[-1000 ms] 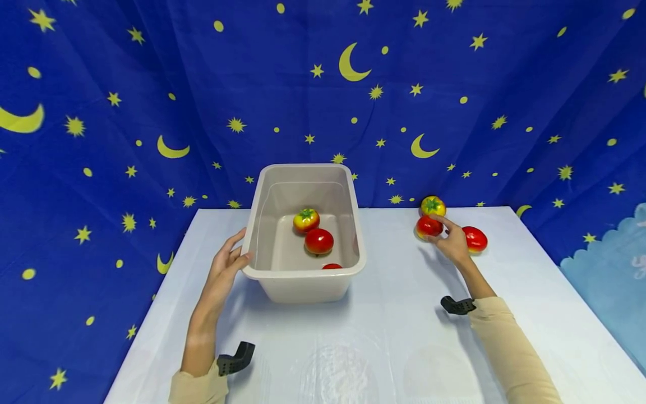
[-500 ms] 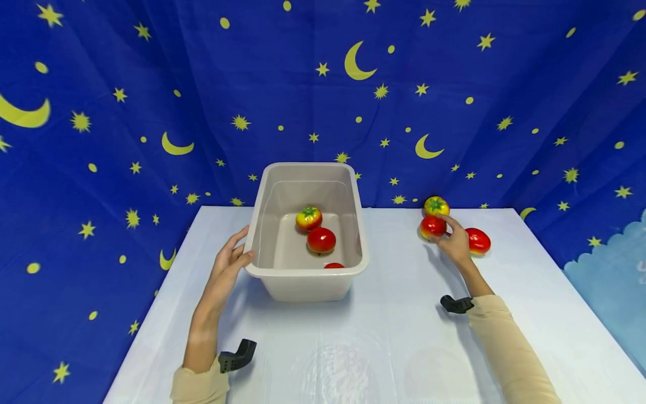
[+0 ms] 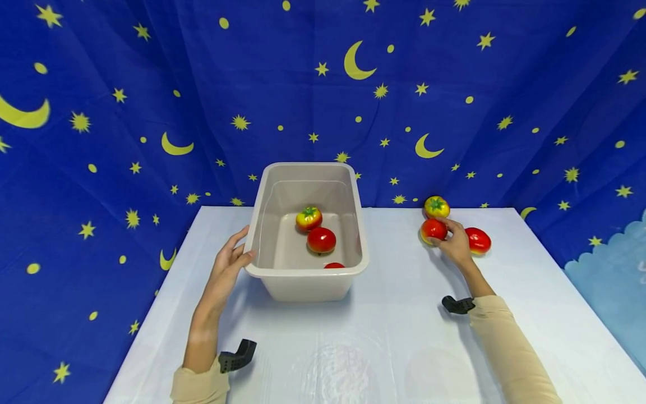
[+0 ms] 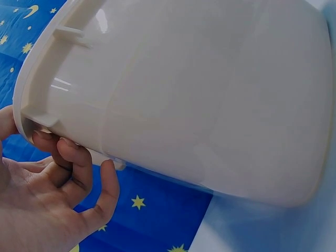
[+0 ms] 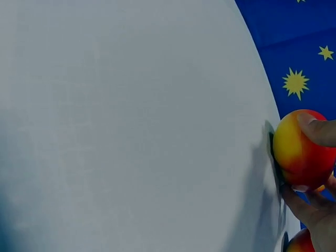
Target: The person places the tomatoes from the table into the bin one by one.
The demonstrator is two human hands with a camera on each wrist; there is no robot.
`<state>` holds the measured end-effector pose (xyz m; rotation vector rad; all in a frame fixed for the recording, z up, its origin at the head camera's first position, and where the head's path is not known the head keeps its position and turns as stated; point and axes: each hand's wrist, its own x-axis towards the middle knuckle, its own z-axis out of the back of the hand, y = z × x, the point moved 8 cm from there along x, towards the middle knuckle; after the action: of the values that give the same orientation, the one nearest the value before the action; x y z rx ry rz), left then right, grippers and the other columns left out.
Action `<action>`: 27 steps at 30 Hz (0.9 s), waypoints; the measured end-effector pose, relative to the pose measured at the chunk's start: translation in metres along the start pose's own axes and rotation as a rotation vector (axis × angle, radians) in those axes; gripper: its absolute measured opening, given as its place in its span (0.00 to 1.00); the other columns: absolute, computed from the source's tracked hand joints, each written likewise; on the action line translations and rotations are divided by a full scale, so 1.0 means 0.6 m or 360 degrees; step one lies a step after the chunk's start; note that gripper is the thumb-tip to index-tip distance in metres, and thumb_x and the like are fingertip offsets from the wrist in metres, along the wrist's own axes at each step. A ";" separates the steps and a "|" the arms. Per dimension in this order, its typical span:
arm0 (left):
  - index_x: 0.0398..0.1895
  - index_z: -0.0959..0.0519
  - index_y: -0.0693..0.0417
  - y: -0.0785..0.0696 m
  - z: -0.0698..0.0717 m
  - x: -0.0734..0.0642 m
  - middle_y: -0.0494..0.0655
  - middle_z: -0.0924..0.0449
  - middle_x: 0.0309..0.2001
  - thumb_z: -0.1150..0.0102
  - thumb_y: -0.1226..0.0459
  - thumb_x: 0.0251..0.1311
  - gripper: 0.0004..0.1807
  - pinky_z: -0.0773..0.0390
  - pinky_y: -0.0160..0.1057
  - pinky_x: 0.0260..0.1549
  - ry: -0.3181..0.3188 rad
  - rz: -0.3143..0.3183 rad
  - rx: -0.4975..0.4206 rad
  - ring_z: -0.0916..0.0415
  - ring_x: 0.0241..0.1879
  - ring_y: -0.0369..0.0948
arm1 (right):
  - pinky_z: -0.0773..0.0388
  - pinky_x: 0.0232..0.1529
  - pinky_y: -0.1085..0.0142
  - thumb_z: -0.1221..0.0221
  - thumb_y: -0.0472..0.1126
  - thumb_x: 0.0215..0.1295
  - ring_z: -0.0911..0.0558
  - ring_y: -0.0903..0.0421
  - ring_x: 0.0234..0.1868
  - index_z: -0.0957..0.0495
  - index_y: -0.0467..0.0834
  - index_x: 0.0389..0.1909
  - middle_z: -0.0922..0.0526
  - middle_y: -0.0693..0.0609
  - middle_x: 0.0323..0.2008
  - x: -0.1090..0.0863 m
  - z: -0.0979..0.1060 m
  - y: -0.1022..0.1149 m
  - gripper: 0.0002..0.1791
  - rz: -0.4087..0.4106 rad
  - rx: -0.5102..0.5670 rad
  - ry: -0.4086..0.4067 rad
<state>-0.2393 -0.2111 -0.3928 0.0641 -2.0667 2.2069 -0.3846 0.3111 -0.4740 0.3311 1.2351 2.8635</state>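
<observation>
A grey plastic tub (image 3: pixel 308 287) stands tilted toward me in the head view. My left hand (image 3: pixel 225 268) holds its left rim near the front corner; in the left wrist view its curled fingers (image 4: pixel 79 163) lie under that rim. Inside the tub lie a yellow-red tomato with a green top (image 3: pixel 308 219), a red tomato (image 3: pixel 321 240) and a third one partly hidden by the front wall. On the right, my right hand (image 3: pixel 456 244) pinches a red-and-yellow tomato (image 5: pixel 299 149) between thumb and fingers. Its underside is close to the white table, and whether it touches is unclear.
Behind the held tomato, a yellow tomato with a green top (image 3: pixel 436 207) sits at the table's back edge. Another red tomato (image 3: pixel 478 240) lies just right of the right hand. A blue star-patterned curtain (image 3: pixel 282 84) hangs behind the white table (image 3: pixel 393 314).
The head view has shifted slightly. The tomato at my right hand has moved a little toward me, away from the yellow one. My left hand stays on the tub's rim.
</observation>
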 end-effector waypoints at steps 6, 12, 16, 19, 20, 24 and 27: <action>0.75 0.45 0.57 0.000 0.001 0.000 0.52 0.26 0.60 0.51 0.63 0.72 0.31 0.46 0.58 0.67 0.0004 -0.0016 -0.0016 0.23 0.52 0.28 | 0.38 0.64 0.40 0.35 0.30 0.57 0.35 0.28 0.64 0.36 0.28 0.66 0.37 0.25 0.65 0.002 -0.002 -0.002 0.35 -0.0019 0.0096 0.0037; 0.75 0.45 0.58 -0.001 0.001 0.000 0.39 0.23 0.56 0.51 0.63 0.71 0.32 0.49 0.60 0.68 0.0013 -0.0014 -0.0031 0.23 0.51 0.28 | 0.39 0.66 0.42 0.36 0.29 0.58 0.35 0.28 0.66 0.38 0.28 0.67 0.36 0.27 0.66 0.002 -0.002 -0.007 0.36 -0.0039 0.0166 0.0047; 0.75 0.45 0.58 0.000 0.001 -0.001 0.35 0.23 0.54 0.50 0.62 0.72 0.32 0.50 0.60 0.68 0.0021 -0.0012 -0.0041 0.24 0.52 0.28 | 0.39 0.66 0.42 0.36 0.29 0.58 0.35 0.28 0.66 0.38 0.28 0.67 0.36 0.27 0.66 -0.001 0.000 -0.007 0.36 -0.0035 0.0178 0.0039; 0.75 0.45 0.58 -0.001 0.002 -0.001 0.31 0.23 0.53 0.51 0.63 0.72 0.32 0.50 0.60 0.68 0.0024 -0.0020 -0.0045 0.23 0.52 0.28 | 0.39 0.66 0.42 0.36 0.28 0.58 0.35 0.28 0.66 0.38 0.29 0.68 0.37 0.27 0.67 -0.003 0.001 -0.008 0.36 -0.0044 0.0213 0.0041; 0.75 0.45 0.58 -0.001 0.002 -0.001 0.30 0.23 0.52 0.51 0.63 0.72 0.31 0.49 0.60 0.68 0.0024 -0.0024 -0.0045 0.23 0.52 0.28 | 0.39 0.66 0.42 0.36 0.28 0.58 0.35 0.28 0.66 0.38 0.29 0.68 0.37 0.27 0.67 -0.003 0.001 -0.008 0.36 -0.0047 0.0227 0.0037; 0.75 0.45 0.58 -0.002 0.002 0.000 0.28 0.23 0.52 0.51 0.63 0.72 0.31 0.48 0.59 0.68 0.0025 -0.0027 -0.0040 0.23 0.52 0.28 | 0.40 0.67 0.43 0.37 0.29 0.59 0.35 0.30 0.67 0.38 0.30 0.68 0.37 0.29 0.68 -0.003 0.004 -0.010 0.36 -0.0055 0.0259 0.0020; 0.75 0.46 0.58 -0.003 0.001 0.000 0.29 0.23 0.53 0.51 0.63 0.72 0.32 0.48 0.59 0.68 0.0030 -0.0024 -0.0039 0.24 0.52 0.28 | 0.40 0.67 0.44 0.36 0.29 0.59 0.34 0.31 0.67 0.38 0.30 0.68 0.37 0.30 0.68 -0.001 0.005 -0.010 0.36 -0.0048 0.0285 0.0014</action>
<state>-0.2390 -0.2116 -0.3909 0.0560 -2.0760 2.1645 -0.3836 0.3174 -0.4763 0.2987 1.4890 2.7379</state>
